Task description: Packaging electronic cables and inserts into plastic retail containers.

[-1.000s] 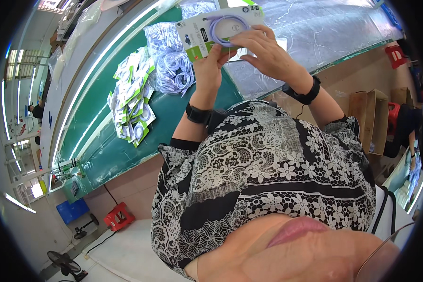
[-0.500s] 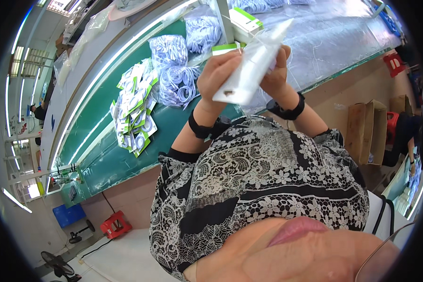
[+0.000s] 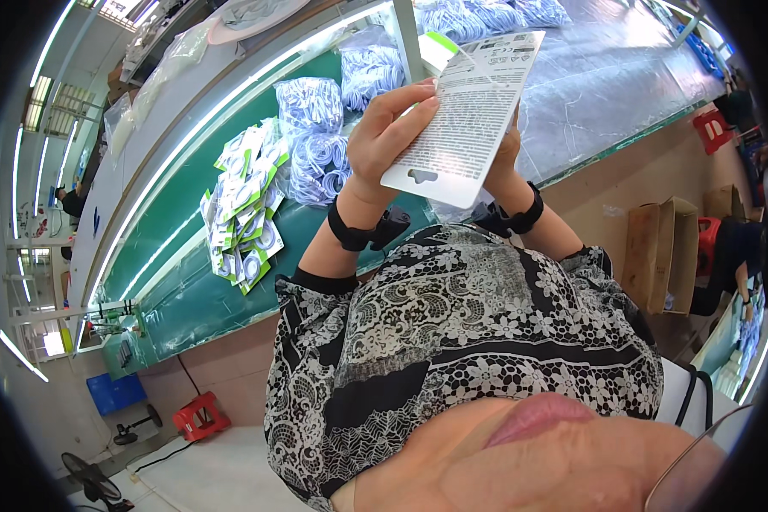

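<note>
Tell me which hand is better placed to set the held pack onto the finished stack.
Left, probably. The left hand grips the white pack along its near edge, and the stack of green-and-white packs lies on the left of the green bench. The right hand is mostly hidden behind the pack.

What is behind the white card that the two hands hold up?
Behind the white card, part of the right hand shows at its edge, gripping it; the left hand holds the near side. Most right fingers and the bench surface there are covered.
</note>
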Demonstrator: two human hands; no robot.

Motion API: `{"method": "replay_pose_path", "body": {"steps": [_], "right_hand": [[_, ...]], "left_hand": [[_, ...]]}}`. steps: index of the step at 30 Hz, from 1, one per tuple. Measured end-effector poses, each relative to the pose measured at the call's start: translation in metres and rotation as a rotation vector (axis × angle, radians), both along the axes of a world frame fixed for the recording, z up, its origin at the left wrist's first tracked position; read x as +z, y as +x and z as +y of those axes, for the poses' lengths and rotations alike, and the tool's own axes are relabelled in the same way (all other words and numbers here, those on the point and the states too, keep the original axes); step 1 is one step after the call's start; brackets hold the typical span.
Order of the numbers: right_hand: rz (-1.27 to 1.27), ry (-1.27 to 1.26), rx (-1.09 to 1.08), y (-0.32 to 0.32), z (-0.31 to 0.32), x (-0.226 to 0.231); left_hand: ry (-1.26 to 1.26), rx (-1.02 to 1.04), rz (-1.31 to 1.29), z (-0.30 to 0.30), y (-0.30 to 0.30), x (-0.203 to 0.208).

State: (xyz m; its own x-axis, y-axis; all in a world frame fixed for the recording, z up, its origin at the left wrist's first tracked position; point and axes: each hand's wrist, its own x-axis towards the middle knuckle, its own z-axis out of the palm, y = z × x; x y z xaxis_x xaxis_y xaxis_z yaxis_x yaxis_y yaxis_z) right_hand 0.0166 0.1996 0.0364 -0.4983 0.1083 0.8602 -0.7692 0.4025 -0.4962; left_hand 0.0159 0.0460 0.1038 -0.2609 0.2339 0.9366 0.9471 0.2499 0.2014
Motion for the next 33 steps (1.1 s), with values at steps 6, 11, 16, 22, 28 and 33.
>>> {"method": "replay_pose_path", "body": {"steps": [6,11,16,22,28,33], "right_hand": [[0.087,-0.041,0.045,-0.007,-0.002,-0.004],[-0.143,-0.518,0.597,-0.006,-0.011,-0.029],[-0.482,-1.021,1.185,0.0,-0.016,-0.032],[-0.457,-0.996,1.204,-0.002,-0.011,-0.051],[-0.176,-0.193,0.321,0.021,0.009,-0.001],[-0.147,-0.643,0.514,0.019,0.005,0.022]], "left_hand": [[-0.049,-0.013,0.057,0.001,-0.002,0.003],[-0.045,-0.035,0.062,0.001,-0.002,0.006],[-0.091,-0.016,0.11,-0.001,-0.003,0.007],[-0.187,-0.065,0.086,-0.002,-0.001,0.008],[-0.101,-0.043,0.083,0.003,-0.007,0.0],[0.033,-0.049,-0.149,0.004,-0.006,-0.017]]}}
